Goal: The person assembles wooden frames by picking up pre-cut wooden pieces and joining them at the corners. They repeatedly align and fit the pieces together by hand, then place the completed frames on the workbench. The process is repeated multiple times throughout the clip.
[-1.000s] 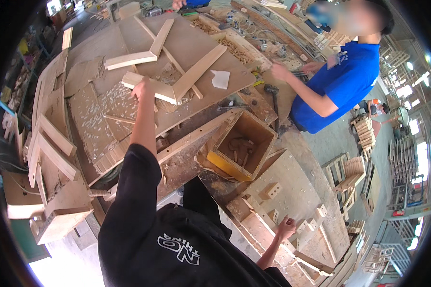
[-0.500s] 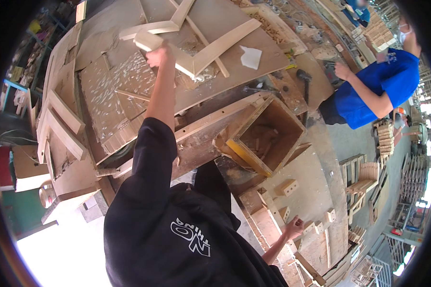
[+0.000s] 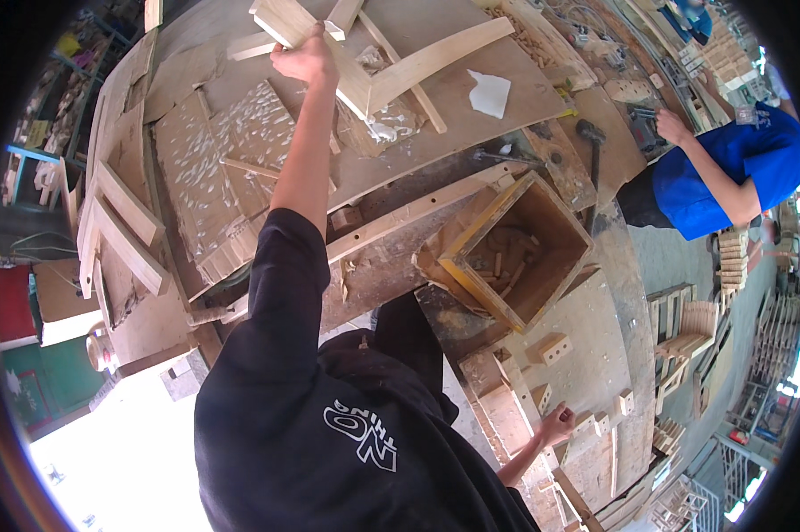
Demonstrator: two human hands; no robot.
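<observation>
While the big table [image 3: 466,129] fills the upper left of my view, a co-worker in a blue shirt [image 3: 710,182] stands well apart on the right. Near the far side of this table is the V-shaped wooden piece [image 3: 435,66]. Its corner points toward the person and lies to the right of the left hand [image 3: 307,60], on the near side. From there, the held arm of the piece runs away to the upper left, and the other arm stretches to the upper right. The left fingers are wrapped on the held arm; whether the piece is lifted, I cannot tell.

A second angled piece [image 3: 342,18] lies just behind, so room on that side seems narrow. Below the corner, the near edge of the table curves past; toward the right there is more open surface, shared with a thin strip [image 3: 427,106] and a white sheet [image 3: 489,93].

An open wooden box [image 3: 560,244] stands between the two hands, therefore the right hand [image 3: 557,426] is much farther from the piece. Its fingers are curled beside small drilled blocks [image 3: 555,348], and I cannot tell if they pinch something. Smallest are the dowels [image 3: 499,264] inside the box.
</observation>
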